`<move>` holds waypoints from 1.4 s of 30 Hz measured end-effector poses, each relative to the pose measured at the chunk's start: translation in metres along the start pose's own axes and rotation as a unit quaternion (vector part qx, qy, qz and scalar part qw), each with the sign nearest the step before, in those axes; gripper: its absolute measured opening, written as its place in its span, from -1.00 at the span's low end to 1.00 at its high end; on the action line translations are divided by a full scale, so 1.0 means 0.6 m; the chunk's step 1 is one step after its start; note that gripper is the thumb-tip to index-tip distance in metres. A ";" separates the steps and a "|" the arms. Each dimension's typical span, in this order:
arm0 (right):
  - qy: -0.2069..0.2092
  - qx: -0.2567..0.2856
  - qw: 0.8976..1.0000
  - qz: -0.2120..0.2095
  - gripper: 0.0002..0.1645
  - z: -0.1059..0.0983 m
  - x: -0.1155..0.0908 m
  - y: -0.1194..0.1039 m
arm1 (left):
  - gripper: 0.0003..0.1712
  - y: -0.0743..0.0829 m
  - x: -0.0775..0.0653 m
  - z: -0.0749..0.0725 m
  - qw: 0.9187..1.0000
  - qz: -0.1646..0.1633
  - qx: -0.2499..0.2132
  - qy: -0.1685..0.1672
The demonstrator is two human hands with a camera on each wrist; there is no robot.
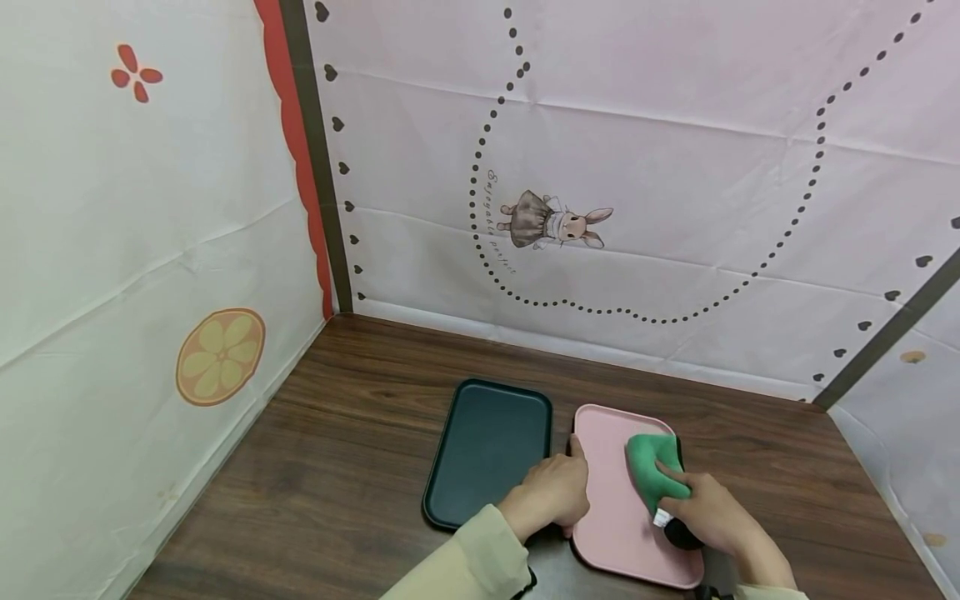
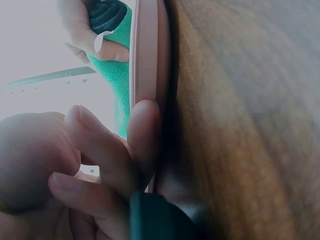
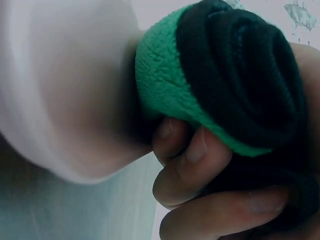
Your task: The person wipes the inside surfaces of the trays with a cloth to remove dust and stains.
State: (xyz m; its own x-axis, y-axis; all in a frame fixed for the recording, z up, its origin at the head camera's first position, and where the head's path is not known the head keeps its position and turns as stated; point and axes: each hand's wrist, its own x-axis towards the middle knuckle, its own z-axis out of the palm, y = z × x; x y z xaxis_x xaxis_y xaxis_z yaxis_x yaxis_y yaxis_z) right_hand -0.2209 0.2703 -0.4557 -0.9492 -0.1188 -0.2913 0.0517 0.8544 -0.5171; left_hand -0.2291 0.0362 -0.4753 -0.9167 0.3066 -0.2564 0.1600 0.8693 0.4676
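Note:
A folded green cloth [image 1: 651,471] with dark edging and a small white tag lies on the pink tray [image 1: 602,508]. My right hand [image 1: 711,510] grips it from the right, and in the right wrist view the fingers curl round the fleecy roll [image 3: 165,75]. My left hand [image 1: 553,490] is at the pink tray's left edge, its index finger pointing forward along the rim. Up close in the left wrist view, a fingertip touches the tray's side [image 2: 146,60] while other fingers bend. The left hand does not wrap round the tray.
A dark green tray [image 1: 491,450] lies left of the pink one, close beside my left hand. Both trays sit on a brown wooden table [image 1: 315,467]. Printed sheets [image 1: 420,150] hang as walls behind and at both sides.

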 end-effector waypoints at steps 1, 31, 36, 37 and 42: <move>0.003 0.000 1.000 0.000 -0.20 0.001 -0.002 0.000 | 0.02 0.000 0.000 0.000 1.000 0.000 0.000 0.000; -0.031 0.053 0.998 0.018 -0.17 0.015 -0.046 0.010 | 0.04 -0.004 0.004 0.002 1.000 0.003 -0.002 0.001; -0.032 0.040 0.998 0.026 -0.19 0.016 -0.049 0.010 | 0.03 -0.004 0.004 0.003 1.000 0.005 -0.004 0.002; -0.033 0.039 0.998 0.027 -0.19 0.016 -0.050 0.011 | 0.03 -0.004 0.003 0.002 1.000 0.006 -0.005 0.002; -0.035 0.025 0.999 0.023 -0.21 0.017 -0.053 0.012 | 0.02 -0.004 0.001 0.001 1.000 0.007 -0.012 -0.002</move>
State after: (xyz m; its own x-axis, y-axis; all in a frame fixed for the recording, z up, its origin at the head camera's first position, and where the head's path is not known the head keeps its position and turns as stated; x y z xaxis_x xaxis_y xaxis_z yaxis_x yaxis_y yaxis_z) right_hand -0.1873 0.2751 -0.4587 -0.9214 -0.1177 -0.3705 0.1110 0.8338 -0.5408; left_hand -0.2299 0.0345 -0.4774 -0.9133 0.3194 -0.2527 0.1636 0.8559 0.4906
